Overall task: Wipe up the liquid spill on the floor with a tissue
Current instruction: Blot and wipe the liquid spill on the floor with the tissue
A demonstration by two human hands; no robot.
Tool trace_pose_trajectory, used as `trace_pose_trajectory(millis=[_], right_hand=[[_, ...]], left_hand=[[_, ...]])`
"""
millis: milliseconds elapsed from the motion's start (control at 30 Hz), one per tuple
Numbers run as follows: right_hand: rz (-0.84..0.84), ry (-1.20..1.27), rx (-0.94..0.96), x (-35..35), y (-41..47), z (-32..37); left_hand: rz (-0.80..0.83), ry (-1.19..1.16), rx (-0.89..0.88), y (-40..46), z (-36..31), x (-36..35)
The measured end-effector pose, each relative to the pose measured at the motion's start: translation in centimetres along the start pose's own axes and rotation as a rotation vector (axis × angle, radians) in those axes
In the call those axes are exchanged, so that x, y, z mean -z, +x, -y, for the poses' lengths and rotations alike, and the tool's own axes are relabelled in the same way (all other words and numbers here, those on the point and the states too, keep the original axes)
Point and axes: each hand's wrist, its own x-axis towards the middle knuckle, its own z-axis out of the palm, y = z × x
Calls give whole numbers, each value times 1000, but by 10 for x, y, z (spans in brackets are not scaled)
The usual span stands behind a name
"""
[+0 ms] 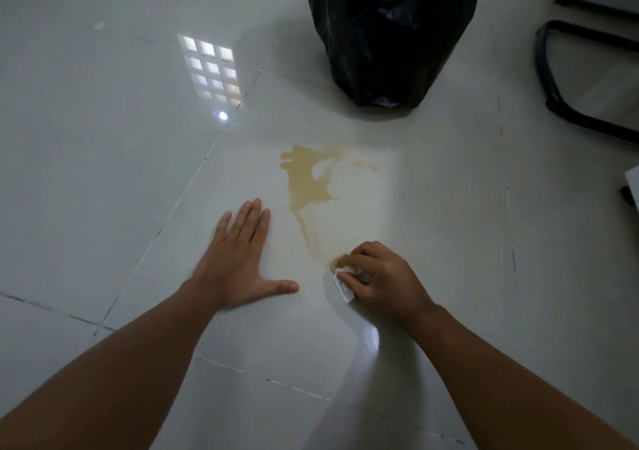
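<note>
A glossy pale tiled floor (pixel 103 173) fills the frame, with dark grout lines and a window reflection at upper left. At top centre stands a bin lined with a black bag (pixel 387 35); black chair legs (pixel 560 79) show at the upper right edge. A tan liquid spill (pixel 307 180) spreads across the middle, trailing down to lower centre. The left hand (pixel 238 259) lies flat on the floor, fingers spread wide, just left of the trail. The right hand (pixel 383 277) is curled around a white tissue (pixel 344 285), pressing it onto the trail's lower end.
</note>
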Motion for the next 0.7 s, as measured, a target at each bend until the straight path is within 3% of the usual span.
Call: trace_pose_trajectory(millis=[233, 400, 700], right_hand=[[2, -34, -98, -11, 25, 11], [136, 80, -83, 3, 23, 2], [166, 78, -190, -1, 42, 7]], left_hand=[[-17, 8, 8, -1, 0, -1], [-19, -26, 20, -1, -1, -2], [14, 1, 9, 21, 8, 15]])
